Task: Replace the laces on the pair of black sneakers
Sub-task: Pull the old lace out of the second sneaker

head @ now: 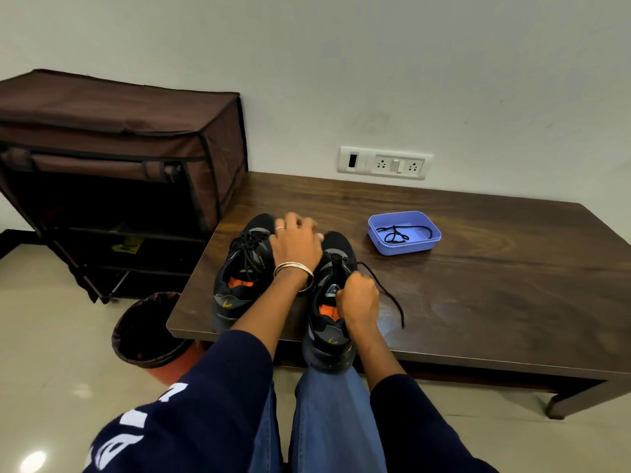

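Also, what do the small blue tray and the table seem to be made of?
The blue tray looks like moulded plastic: even lilac-blue colour, rounded corners, thin smooth walls. The table looks like dark wood or wood-look laminate, which I cannot tell apart: brown grain lines and a glossy sheen near the right hand.

White letters on the navy sleeve (170, 421) and print on the orange insoles (328, 312) stay unreadable.

We see 2 sneakers (283, 288) side by side at the table's (495, 285) near edge, tray (403, 249) with a lace (397, 233) behind-right, shoe rack (119, 165) left, bin (146, 331) before it.
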The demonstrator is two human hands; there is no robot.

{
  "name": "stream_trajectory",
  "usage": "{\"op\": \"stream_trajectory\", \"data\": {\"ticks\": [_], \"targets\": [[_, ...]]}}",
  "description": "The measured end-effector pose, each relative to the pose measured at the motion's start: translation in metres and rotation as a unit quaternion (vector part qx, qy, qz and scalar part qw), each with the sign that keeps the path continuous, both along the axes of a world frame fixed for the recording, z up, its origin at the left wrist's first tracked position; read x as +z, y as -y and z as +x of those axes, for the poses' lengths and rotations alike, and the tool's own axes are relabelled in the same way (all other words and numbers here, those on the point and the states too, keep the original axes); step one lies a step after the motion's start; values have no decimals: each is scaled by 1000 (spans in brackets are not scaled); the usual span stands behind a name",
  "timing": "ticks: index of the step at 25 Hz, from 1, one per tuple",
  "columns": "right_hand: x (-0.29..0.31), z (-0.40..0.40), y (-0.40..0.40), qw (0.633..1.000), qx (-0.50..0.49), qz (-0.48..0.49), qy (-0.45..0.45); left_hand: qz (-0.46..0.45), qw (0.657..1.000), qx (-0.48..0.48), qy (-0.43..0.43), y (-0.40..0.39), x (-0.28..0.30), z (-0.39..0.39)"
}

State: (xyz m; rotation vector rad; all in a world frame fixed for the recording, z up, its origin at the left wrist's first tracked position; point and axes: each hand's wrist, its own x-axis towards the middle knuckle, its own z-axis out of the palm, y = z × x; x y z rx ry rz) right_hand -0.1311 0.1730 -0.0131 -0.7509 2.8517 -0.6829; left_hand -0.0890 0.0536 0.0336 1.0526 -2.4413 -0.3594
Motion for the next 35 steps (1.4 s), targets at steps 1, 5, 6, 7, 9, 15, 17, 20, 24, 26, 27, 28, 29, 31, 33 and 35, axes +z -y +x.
{"op": "stream_trajectory", "data": {"ticks": [1, 5, 6, 7, 9, 15, 17, 20, 24, 26, 27, 28, 29, 31, 33, 35], "targets": [[1, 0, 0, 1000, -1, 2, 0, -15, 997, -61, 43, -3, -3, -4], [-1, -2, 1, 1000, 2, 2, -8, -68, 975, -81, 194, -28, -9, -20], [-1, -3, 1, 1000, 2, 0, -10, -82, 974, -70, 201, -34, -6, -24], [-2, -4, 1, 1000, 3, -1, -12, -98, 971, -67, 208, -38, -4, -29], [-4, -4, 1, 1000, 6, -1, -13, -125, 958, -71, 247, -42, -1, -36], [-1, -3, -1, 1000, 4, -10, 3, 81, 976, -24, 200, -21, 6, -29], [0, -3, -2, 1000, 3, -9, 5, 251, 968, -10, -9, -11, 18, -18], [2, -2, -1, 1000, 5, -5, 9, 506, 758, 51, -409, -12, 44, -11], [2, -2, -2, 1000, 5, 4, 4, 503, 763, 22, -406, -4, 40, -11], [2, -2, -1, 1000, 1, 4, 4, 318, 927, -54, -191, -3, 25, -9], [1, -2, -1, 1000, 1, 5, 5, 238, 962, -98, -93, -2, 14, -11], [1, -2, 0, 1000, 1, 5, 3, 181, 975, -131, -9, -2, 5, -14], [1, -1, 0, 1000, 2, 6, 1, 136, 978, -143, 64, -5, 0, -17], [1, -2, 0, 1000, 4, 8, -3, 97, 978, -126, 137, -13, -6, -23], [0, -3, 0, 1000, 5, 5, -8, 83, 979, -94, 164, -22, -9, -27], [1, -4, 0, 1000, 2, 4, -9, 76, 975, -84, 192, -29, -12, -28]]}}
